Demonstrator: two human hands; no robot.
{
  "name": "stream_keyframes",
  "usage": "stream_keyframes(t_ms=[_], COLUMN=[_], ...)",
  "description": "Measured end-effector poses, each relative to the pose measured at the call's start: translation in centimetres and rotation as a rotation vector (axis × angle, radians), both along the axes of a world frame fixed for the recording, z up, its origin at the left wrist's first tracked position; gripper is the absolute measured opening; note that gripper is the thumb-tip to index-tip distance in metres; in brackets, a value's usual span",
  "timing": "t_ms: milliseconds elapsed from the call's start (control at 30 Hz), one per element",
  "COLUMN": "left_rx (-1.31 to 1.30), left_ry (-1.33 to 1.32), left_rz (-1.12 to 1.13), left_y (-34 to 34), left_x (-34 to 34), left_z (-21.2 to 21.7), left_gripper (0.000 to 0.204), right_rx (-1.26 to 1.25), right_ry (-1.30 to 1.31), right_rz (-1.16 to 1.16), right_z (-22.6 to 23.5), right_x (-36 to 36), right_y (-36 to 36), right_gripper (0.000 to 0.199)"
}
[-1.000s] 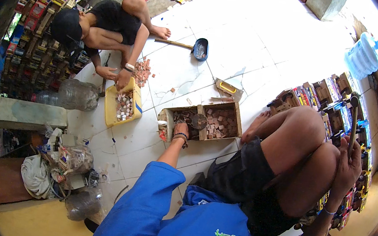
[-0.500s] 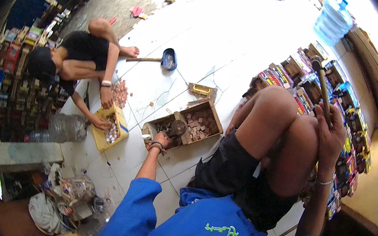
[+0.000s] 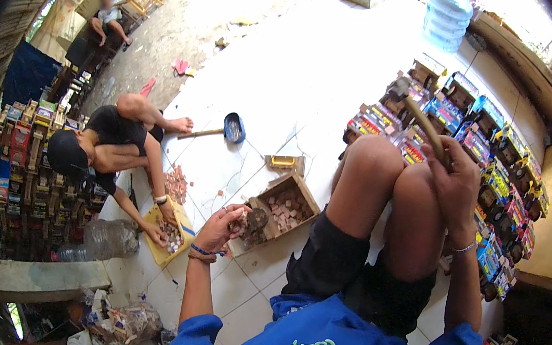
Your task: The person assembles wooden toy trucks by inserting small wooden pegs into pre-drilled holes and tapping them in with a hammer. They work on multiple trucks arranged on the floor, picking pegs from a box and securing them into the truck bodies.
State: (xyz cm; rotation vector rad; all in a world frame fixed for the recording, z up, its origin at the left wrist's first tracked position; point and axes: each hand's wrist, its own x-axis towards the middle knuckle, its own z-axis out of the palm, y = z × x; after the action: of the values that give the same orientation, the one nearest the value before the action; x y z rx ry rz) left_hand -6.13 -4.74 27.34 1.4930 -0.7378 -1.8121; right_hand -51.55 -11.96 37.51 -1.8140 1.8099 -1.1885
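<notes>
My right hand point(image 3: 455, 184) is wrapped round the wooden handle of a hammer point(image 3: 427, 128), raised beside my right knee with its dark head up and to the left. My left hand point(image 3: 214, 230) is raised at the left end of a wooden box point(image 3: 312, 215). Its fingers are curled round something small and brownish that I cannot make out. Close beside that hand is a dark round block point(image 3: 256, 219) at the box's divider. Small pinkish wooden pieces point(image 3: 288, 210) fill the box's right compartment; my hand partly hides the left one.
At the left a co-worker point(image 3: 115, 135) reaches into a yellow tray point(image 3: 157, 252) of small pieces, beside a loose pile point(image 3: 176, 184). A blue container with a handle point(image 3: 234, 128) lies beyond. Rows of toy trucks point(image 3: 445, 114) stand at right, near a water jug point(image 3: 446, 17).
My left hand has come up out of the box's left compartment, now with curled fingers. My right hand and the hammer have shifted left and down in view; the head view has turned.
</notes>
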Motion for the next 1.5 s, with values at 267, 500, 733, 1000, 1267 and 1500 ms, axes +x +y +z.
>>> stream_keyframes(t_ms=[267, 500, 733, 1000, 1267, 1500], left_rx=[-0.198, -0.415, -0.319, -0.202, -0.319, -0.305], left_ry=[0.337, 0.183, 0.333, 0.383, 0.216, 0.104], left_rz=[-0.256, -0.598, -0.782, -0.543, -0.677, -0.891], left_y=[-7.4, -10.1, -11.8, -13.2, -19.3, -29.9], left_x=[-15.8, -25.6, -29.8, -34.5, -37.5, -39.0], left_z=[9.6, 14.6, 12.5, 12.2, 11.6, 9.2], left_gripper=[0.019, 0.021, 0.027, 0.039, 0.035, 0.023], right_rx=[-0.039, -0.025, -0.083, -0.242, -0.358, -0.135], right_ry=[-0.219, -0.069, -0.416, -0.579, -0.456, -0.429], right_rz=[0.329, 0.338, 0.135, -0.279, -0.126, -0.108], right_z=[3.0, 4.8, 2.6, 1.4, -0.2, -3.4], right_x=[2.0, -1.7, -4.9, -6.0, -6.1, -8.5], right_y=[0.4, 1.1, 3.2, 2.9, -1.5, -5.5], right_gripper=[0.025, 0.021, 0.02, 0.016, 0.012, 0.016])
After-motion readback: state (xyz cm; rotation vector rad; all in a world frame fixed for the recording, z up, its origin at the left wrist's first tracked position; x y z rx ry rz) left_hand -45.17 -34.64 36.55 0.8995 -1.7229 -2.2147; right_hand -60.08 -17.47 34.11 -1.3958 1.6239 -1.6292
